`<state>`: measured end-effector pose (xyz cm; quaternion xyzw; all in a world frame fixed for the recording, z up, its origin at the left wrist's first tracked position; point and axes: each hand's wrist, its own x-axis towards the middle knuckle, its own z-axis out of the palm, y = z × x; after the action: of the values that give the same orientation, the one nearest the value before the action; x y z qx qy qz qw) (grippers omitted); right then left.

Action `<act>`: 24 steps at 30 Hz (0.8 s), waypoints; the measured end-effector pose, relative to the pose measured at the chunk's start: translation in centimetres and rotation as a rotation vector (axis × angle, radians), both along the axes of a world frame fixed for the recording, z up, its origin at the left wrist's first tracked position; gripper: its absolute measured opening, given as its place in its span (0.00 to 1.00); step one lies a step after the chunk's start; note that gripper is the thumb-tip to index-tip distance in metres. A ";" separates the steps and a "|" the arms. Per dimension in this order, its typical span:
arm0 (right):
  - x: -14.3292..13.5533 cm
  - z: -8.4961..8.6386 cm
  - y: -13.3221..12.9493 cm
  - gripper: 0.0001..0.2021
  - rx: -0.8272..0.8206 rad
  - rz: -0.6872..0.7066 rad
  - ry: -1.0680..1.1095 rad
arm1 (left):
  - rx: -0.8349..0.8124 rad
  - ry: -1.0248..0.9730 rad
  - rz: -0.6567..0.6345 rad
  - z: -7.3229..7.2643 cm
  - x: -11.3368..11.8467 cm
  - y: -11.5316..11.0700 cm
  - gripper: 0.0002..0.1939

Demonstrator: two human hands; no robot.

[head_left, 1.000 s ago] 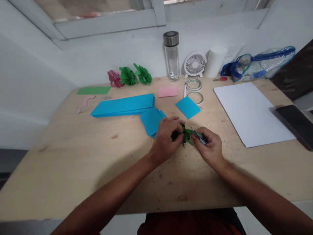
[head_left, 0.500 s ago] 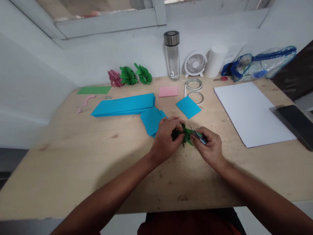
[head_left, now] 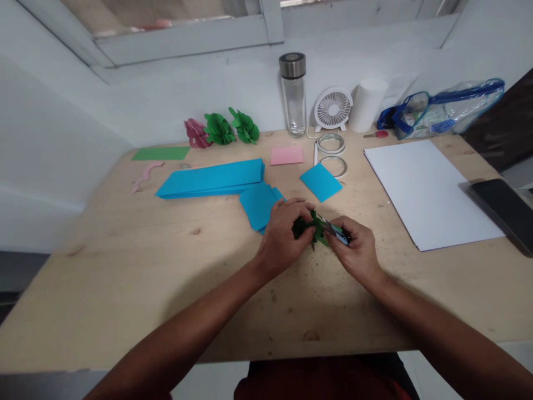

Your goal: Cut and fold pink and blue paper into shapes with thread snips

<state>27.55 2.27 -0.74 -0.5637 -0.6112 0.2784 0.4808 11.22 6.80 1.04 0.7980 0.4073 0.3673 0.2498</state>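
My left hand (head_left: 288,228) is closed, thumb and fingers pinching a dark green paper flower (head_left: 320,233) just above the table. Part of the flower is hidden by the fingers. In my closed right hand (head_left: 356,244) is a pair of scissors (head_left: 333,230), its silvery blades pointing left against the green petals. Its handles are mostly covered by the hand. Close behind my left hand lies a stack of blue paper squares (head_left: 257,205). A single blue square (head_left: 321,182) rests farther back, beyond both hands.
Folded blue strips (head_left: 212,179), a pink sheet (head_left: 287,155) and tape rolls (head_left: 331,144) lie on the wooden table (head_left: 158,278). Paper flowers (head_left: 219,129), a glass bottle (head_left: 293,97) and a small fan (head_left: 333,109) line the wall. White paper (head_left: 428,194) and a phone (head_left: 504,214) are at right.
The scissors and my right hand have shifted slightly left, the blades now farther over the green petals and closer together. My left hand has stayed in place.
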 end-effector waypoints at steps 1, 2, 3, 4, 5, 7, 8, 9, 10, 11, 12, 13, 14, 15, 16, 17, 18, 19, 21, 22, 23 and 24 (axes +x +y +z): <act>0.0 0.0 0.0 0.03 -0.003 0.002 -0.006 | 0.000 0.004 0.000 0.0 0.0 0.0 0.09; 0.0 0.0 0.1 0.03 -0.007 0.006 -0.012 | 0.002 0.007 0.002 0.0 0.1 0.0 0.10; 0.0 0.0 0.1 0.03 -0.010 0.012 -0.014 | 0.004 0.009 0.002 0.0 0.1 0.0 0.10; 0.1 0.0 0.1 0.02 -0.013 0.019 -0.013 | 0.007 0.008 0.002 0.0 0.1 0.0 0.10; 0.1 0.0 0.1 0.02 -0.013 0.023 -0.005 | 0.012 0.005 0.002 0.0 0.1 0.0 0.10; 0.1 -0.1 0.1 0.02 -0.008 0.021 0.027 | 0.012 0.007 0.004 0.0 0.1 0.1 0.10; 0.2 -0.2 0.0 0.04 -0.005 0.014 0.047 | 0.009 0.011 0.009 0.0 0.1 0.1 0.09; 0.2 -0.3 0.0 0.07 -0.005 0.007 0.064 | 0.006 0.015 0.013 0.0 0.1 0.1 0.09; 0.2 -0.3 -0.1 0.09 -0.005 0.000 0.079 | 0.002 0.020 0.017 0.0 0.2 0.2 0.09; 0.2 -0.4 -0.2 0.11 -0.005 -0.008 0.092 | -0.002 0.023 0.019 0.0 0.2 0.2 0.09; 0.3 -0.4 -0.2 0.12 -0.001 -0.014 0.099 | -0.004 0.027 0.021 0.0 0.2 0.2 0.09; 0.3 -0.4 -0.3 0.12 0.007 -0.021 0.101 | -0.005 0.032 0.022 0.0 0.2 0.1 0.09; 0.3 -0.4 -0.3 0.11 0.018 -0.027 0.100 | -0.006 0.037 0.024 0.1 0.2 0.1 0.09; 0.3 -0.3 -0.3 0.09 0.031 -0.034 0.093 | -0.007 0.043 0.028 0.1 0.2 0.1 0.08; 0.3 -0.3 -0.3 0.07 0.042 -0.040 0.083 | -0.009 0.049 0.032 0.2 0.2 0.0 0.08; 0.3 -0.3 -0.3 0.05 0.049 -0.045 0.071 | -0.011 0.054 0.034 0.3 0.3 0.0 0.08; 0.3 -0.2 -0.3 0.03 0.052 -0.050 0.058 | -0.016 0.057 0.036 0.3 0.3 0.0 0.08; 0.2 -0.2 -0.2 0.02 0.052 -0.055 0.049 | -0.020 0.057 0.038 0.4 0.3 -0.1 0.09; 0.1 -0.2 -0.1 0.01 0.048 -0.059 0.037 | -0.026 0.053 0.032 0.5 0.4 -0.1 0.09; 0.0 -0.2 0.0 0.01 0.045 -0.057 0.036 | -0.026 0.048 0.028 0.5 0.4 -0.1 0.09; -0.1 -0.2 0.0 0.01 0.042 -0.053 0.039 | -0.027 0.043 0.024 0.6 0.4 -0.1 0.09; -0.1 -0.1 0.0 0.01 0.038 -0.047 0.044 | -0.029 0.040 0.020 0.6 0.5 -0.1 0.09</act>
<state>27.41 2.31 -0.89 -0.5625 -0.5923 0.2675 0.5111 11.70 6.71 1.66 0.7973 0.4257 0.3478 0.2495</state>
